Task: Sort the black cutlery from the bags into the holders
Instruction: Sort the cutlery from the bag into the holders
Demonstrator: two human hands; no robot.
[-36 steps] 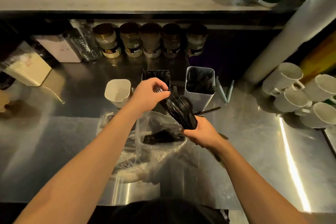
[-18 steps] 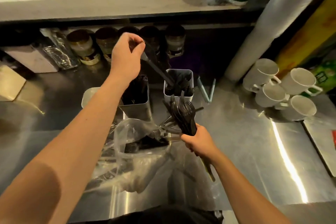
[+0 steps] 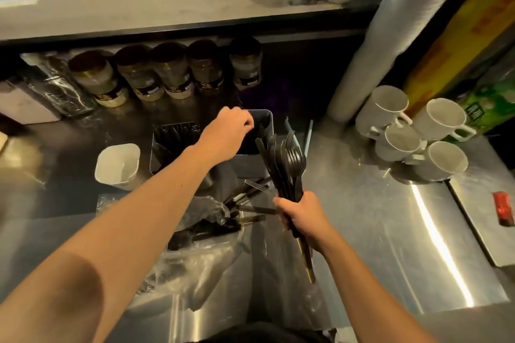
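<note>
My right hand [image 3: 303,217] grips a bundle of black forks and spoons [image 3: 287,159], heads up, with gold-tipped handles sticking out below my fist. My left hand [image 3: 228,131] reaches across to the mouth of the right metal holder [image 3: 269,122]. Its fingertips are pinched together over the dark opening, on a black piece that is hard to make out. The left metal holder [image 3: 175,145] stands beside it with black cutlery inside. A clear plastic bag [image 3: 200,231] lies open on the steel counter under my arms, and more black cutlery [image 3: 245,203] spills from it.
A white square cup [image 3: 118,163] stands left of the holders. Several lidded jars [image 3: 172,72] line the back under a shelf. White mugs [image 3: 418,131] are stacked at the right beside a tall wrapped white roll [image 3: 390,36]. A red-marked flat device [image 3: 501,209] lies far right.
My left hand has dropped from high above the jars down to the right holder's mouth. My right hand keeps the bundle, now a little further right.
</note>
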